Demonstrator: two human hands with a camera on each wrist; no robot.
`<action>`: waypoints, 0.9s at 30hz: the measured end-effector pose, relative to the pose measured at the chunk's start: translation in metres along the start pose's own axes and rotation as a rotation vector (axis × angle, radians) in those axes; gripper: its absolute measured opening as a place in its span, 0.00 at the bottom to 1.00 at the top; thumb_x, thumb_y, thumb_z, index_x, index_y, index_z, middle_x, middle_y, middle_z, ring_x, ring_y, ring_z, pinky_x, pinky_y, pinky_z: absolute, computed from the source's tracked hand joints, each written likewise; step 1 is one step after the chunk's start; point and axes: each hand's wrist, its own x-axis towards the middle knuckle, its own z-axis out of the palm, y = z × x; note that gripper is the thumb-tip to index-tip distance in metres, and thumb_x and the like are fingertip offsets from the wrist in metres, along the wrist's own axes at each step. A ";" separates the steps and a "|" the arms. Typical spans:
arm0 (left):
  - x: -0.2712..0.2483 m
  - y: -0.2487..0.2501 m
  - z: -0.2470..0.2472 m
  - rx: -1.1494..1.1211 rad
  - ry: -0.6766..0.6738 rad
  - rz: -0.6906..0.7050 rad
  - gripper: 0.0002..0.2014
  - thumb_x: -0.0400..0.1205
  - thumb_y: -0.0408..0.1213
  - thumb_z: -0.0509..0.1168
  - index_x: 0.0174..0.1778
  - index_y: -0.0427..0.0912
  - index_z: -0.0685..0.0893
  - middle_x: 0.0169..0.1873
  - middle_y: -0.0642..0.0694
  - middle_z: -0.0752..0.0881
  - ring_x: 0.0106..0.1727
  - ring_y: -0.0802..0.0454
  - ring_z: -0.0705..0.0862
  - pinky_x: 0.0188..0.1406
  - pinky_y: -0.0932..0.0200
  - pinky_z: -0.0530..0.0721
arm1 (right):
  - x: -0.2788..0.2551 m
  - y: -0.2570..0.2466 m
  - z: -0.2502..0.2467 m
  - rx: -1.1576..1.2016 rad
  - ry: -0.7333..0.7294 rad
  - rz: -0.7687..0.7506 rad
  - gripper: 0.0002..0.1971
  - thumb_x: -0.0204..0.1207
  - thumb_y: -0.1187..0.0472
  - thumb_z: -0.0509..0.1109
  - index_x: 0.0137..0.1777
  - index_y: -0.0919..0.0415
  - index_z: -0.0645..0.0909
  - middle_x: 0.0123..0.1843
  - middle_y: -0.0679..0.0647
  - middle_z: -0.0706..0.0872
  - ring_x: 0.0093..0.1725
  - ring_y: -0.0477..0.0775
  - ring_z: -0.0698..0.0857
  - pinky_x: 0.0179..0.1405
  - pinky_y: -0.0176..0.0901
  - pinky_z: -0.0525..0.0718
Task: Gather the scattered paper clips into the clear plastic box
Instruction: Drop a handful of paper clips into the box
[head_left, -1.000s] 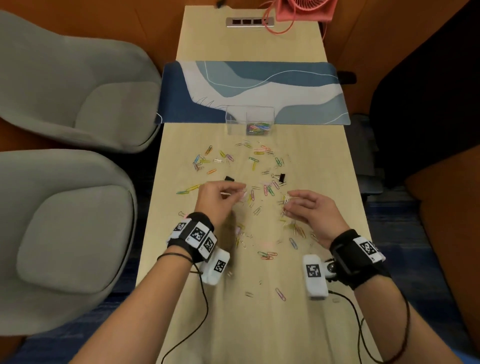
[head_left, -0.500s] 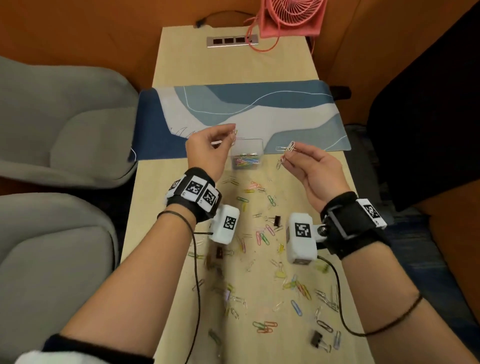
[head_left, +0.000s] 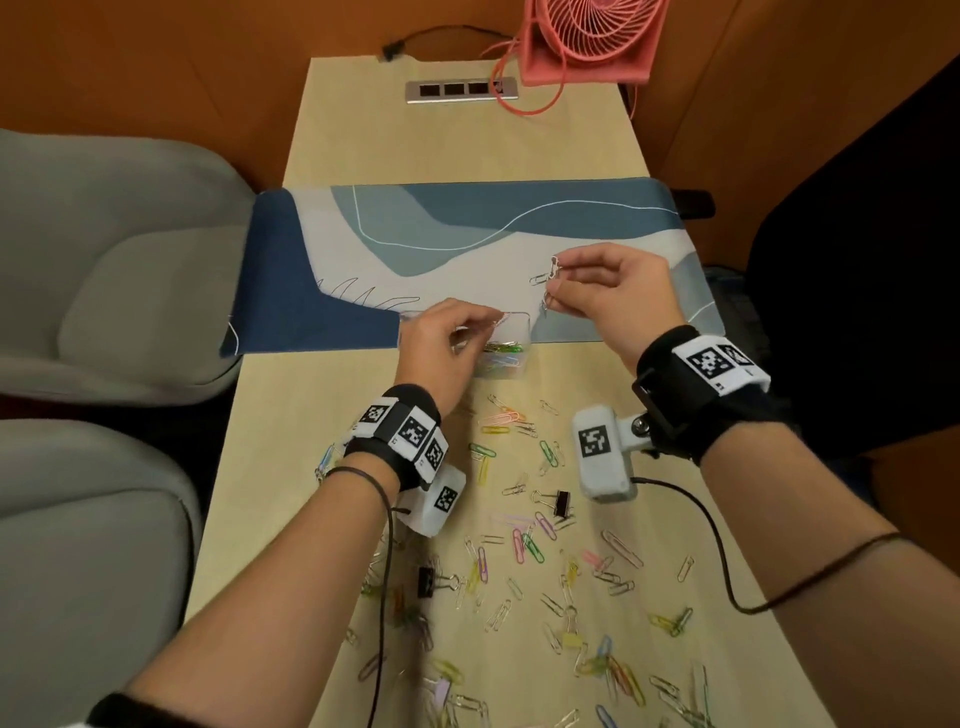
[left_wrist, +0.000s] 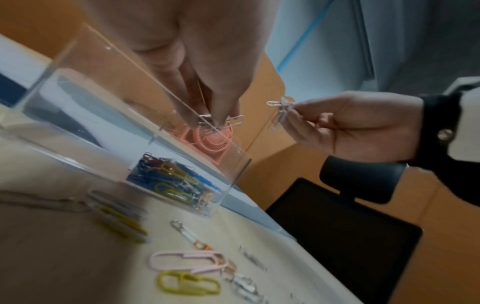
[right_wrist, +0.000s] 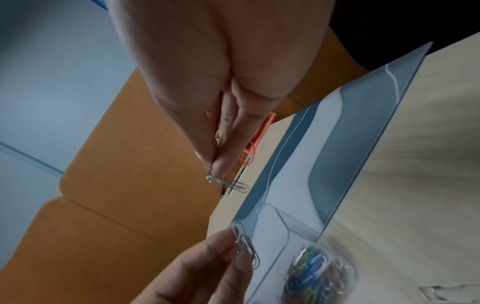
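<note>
Moved: left hand (head_left: 441, 345) lowered over clear plastic box (head_left: 522, 358), paper clips (left_wrist: 230, 120) pinched.
Right hand (head_left: 608, 296): silver clips (head_left: 545, 275) pinched, right of box.
Handling: light, slippery wire; best pinched flat.

Orange walls (head_left: 156, 78) around a pale wooden desk (head_left: 467, 140); two grey armchairs (head_left: 119, 291) off the desk's left edge, dark chair (head_left: 857, 312) off its right edge, pink fan (head_left: 587, 36) at the far right corner, blue mat (head_left: 467, 218) across the middle
</note>
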 end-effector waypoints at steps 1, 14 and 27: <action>0.000 -0.001 0.000 0.016 -0.010 0.018 0.09 0.78 0.27 0.72 0.51 0.42 0.91 0.45 0.51 0.90 0.47 0.60 0.87 0.51 0.60 0.87 | 0.002 0.004 0.002 -0.018 -0.004 0.001 0.11 0.69 0.75 0.77 0.50 0.67 0.85 0.45 0.65 0.88 0.43 0.58 0.90 0.46 0.44 0.90; -0.023 -0.006 -0.021 0.216 0.086 0.031 0.06 0.77 0.32 0.70 0.45 0.47 0.89 0.44 0.52 0.84 0.50 0.52 0.81 0.54 0.51 0.81 | 0.006 0.032 0.049 -0.874 -0.249 -0.386 0.09 0.71 0.69 0.70 0.44 0.56 0.89 0.37 0.49 0.89 0.39 0.46 0.84 0.51 0.33 0.83; -0.127 0.014 -0.057 0.144 -0.038 -0.096 0.10 0.78 0.33 0.70 0.51 0.52 0.88 0.48 0.57 0.81 0.52 0.56 0.79 0.57 0.58 0.79 | -0.071 0.016 0.035 -1.063 -0.207 -0.384 0.10 0.77 0.60 0.68 0.55 0.55 0.88 0.54 0.51 0.89 0.52 0.52 0.85 0.55 0.44 0.82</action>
